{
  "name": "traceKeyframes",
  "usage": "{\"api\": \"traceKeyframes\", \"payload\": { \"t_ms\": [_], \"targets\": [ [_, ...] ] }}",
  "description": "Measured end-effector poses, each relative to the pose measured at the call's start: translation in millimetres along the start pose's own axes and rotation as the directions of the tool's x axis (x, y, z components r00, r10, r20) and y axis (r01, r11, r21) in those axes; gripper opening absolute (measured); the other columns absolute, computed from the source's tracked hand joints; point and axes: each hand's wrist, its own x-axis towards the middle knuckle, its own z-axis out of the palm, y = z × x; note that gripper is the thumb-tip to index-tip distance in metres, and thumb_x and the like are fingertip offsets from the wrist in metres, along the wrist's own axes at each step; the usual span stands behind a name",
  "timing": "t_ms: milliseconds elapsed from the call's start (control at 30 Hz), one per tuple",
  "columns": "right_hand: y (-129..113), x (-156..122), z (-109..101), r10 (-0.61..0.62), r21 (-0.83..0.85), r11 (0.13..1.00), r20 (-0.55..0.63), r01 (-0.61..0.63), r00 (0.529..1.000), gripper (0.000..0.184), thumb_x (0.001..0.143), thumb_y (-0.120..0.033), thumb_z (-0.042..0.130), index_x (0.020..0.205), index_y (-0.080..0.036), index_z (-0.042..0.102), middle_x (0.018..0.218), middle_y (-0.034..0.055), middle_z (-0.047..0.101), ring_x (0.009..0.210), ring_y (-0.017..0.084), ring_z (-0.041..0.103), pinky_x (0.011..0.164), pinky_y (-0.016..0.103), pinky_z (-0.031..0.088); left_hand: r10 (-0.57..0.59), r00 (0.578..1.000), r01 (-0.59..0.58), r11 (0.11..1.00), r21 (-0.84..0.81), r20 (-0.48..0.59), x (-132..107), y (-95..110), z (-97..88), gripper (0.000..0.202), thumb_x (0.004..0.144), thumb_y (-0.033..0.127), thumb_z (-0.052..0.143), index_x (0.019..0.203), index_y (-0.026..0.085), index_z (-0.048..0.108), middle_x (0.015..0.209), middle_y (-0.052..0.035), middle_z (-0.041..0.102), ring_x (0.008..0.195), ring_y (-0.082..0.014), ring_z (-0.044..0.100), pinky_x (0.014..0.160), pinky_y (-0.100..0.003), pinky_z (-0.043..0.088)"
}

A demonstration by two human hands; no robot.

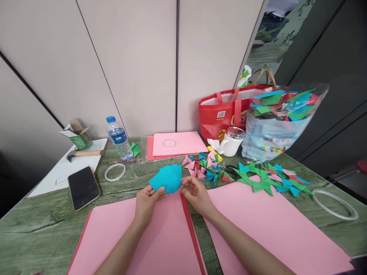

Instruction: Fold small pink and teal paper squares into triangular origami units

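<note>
My left hand [146, 198] is closed on a fanned stack of small blue paper pieces [166, 178], thumb on top and fingers beneath. At the fan's right edge, my right hand [196, 194] has its fingers curled, with thumb and fingertips pinching the edge of the blue pieces. Both hands are over a large pink paper sheet [155, 233] with red paper beneath it. To the right lies another stack of pink sheets [263, 229]. Beyond my right hand is a pile of small folded paper pieces [205, 166] in several colours.
A water bottle [118, 139], phone [83, 188], hammer [86, 153] and white ring [115, 172] are on the left. Back right hold a white mug [232, 142], red bag [210, 116] and plastic bag [263, 135] of folded paper. Scissors [231, 171] lie by the pile; another ring [335, 206] is far right.
</note>
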Motion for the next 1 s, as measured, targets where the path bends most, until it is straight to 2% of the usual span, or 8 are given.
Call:
{"api": "traceKeyframes", "payload": {
  "t_ms": [167, 300, 433, 533, 633, 733, 800, 1000],
  "targets": [
    [-2, -2, 2, 0.006, -0.107, 0.994, 0.024, -0.003, 1.0, 0.014, 0.063, -0.022, 0.066, 0.071, -0.018, 0.056, 0.098, 0.0067, 0.054, 0.092, 0.021, 0.053, 0.069, 0.028, 0.045, -0.088, 0.99, 0.082, 0.995, 0.063, 0.111, -5, 4, 4.2, 0.031, 0.057, 0.028, 0.074, 0.083, 0.012, 0.065, 0.075, -0.0051, 0.072, 0.069, -0.0214, 0.066, 0.071, -0.036, 0.053],
    [-1, -4, 4, 0.003, -0.159, 0.987, 0.038, 0.003, 0.999, 0.009, 0.062, -0.021, 0.067, 0.069, -0.018, 0.061, 0.079, 0.0027, 0.059, 0.076, 0.017, 0.055, 0.066, 0.027, 0.044, -0.042, 0.988, 0.02, 0.989, 0.146, 0.148, -6, -3, 7.0, 0.023, 0.059, 0.029, 0.071, 0.077, 0.015, 0.066, 0.071, -0.003, 0.071, 0.067, -0.0212, 0.065, 0.067, -0.034, 0.053],
    [-3, -4, 4, 0.036, -0.189, 0.982, 0.064, -0.023, 0.997, 0.01, 0.066, -0.017, 0.059, 0.072, -0.02, 0.066, 0.073, 0.0009, 0.064, 0.069, 0.017, 0.057, 0.065, 0.028, 0.044, 0.212, 0.966, -0.254, 0.877, 0.408, 0.146, -3, -13, 0.0, 0.021, 0.061, 0.031, 0.069, 0.08, 0.021, 0.069, 0.069, -0.0025, 0.069, 0.066, -0.0208, 0.064, 0.066, -0.03, 0.05],
    [-5, -4, 3, 0.051, -0.183, 0.982, 0.064, -0.039, 0.997, 0.015, 0.065, -0.015, 0.057, 0.075, -0.02, 0.068, 0.078, 0.0003, 0.067, 0.073, 0.018, 0.059, 0.066, 0.028, 0.045, 0.49, 0.871, -0.396, 0.661, 0.638, 0.032, 4, -5, -11.8, 0.029, 0.067, 0.031, 0.066, 0.095, 0.024, 0.066, 0.089, -0.0072, 0.069, 0.078, -0.023, 0.063, 0.076, -0.031, 0.047],
    [-4, -4, 2, 0.09, -0.172, 0.982, 0.035, -0.083, 0.995, 0.016, 0.064, -0.016, 0.057, 0.076, -0.02, 0.067, 0.08, 0.0007, 0.067, 0.073, 0.018, 0.059, 0.064, 0.028, 0.046, 0.641, 0.767, -0.296, 0.315, 0.902, 0.028, 13, 18, -28.0, 0.034, 0.081, 0.029, 0.049, 0.111, 0.015, 0.057, 0.116, -0.0178, 0.055, 0.11, -0.0307, 0.048, 0.091, -0.045, 0.036],
    [-4, -3, 2, 0.117, -0.171, 0.979, 0.014, -0.113, 0.993, 0.017, 0.064, -0.017, 0.057, 0.077, -0.02, 0.067, 0.08, 0.001, 0.067, 0.072, 0.018, 0.059, 0.061, 0.028, 0.046, 0.722, 0.687, 0.057, 0.053, 0.997, -0.078, 24, 42, -51.5, 0.056, 0.08, 0.035, 0.049, 0.129, 0.011, 0.037, 0.142, -0.0253, 0.016, 0.129, -0.0419, 0.006, 0.092, -0.067, 0.014],
    [-4, -4, 3, 0.116, -0.171, 0.979, 0.013, -0.112, 0.993, 0.017, 0.063, -0.017, 0.057, 0.077, -0.02, 0.067, 0.081, 0.0013, 0.067, 0.074, 0.019, 0.059, 0.062, 0.028, 0.047, 0.712, 0.695, 0.165, -0.024, 0.986, -0.099, 32, 50, -71.1, 0.063, 0.083, 0.042, 0.042, 0.135, 0.011, 0.025, 0.143, -0.0263, 0.003, 0.129, -0.0431, -0.005, 0.087, -0.072, 0.011],
    [-5, -4, 4, 0.13, -0.159, 0.979, 0.016, -0.126, 0.991, 0.017, 0.064, -0.017, 0.056, 0.077, -0.019, 0.066, 0.082, 0.0016, 0.067, 0.075, 0.018, 0.059, 0.063, 0.028, 0.047, 0.633, 0.769, 0.185, -0.096, 0.978, -0.083, 49, 42, -115.4, 0.067, 0.084, 0.05, 0.03, 0.138, 0.013, 0.015, 0.144, -0.0239, 0.002, 0.129, -0.0421, 0.0, 0.081, -0.074, 0.019]
  ]
}}
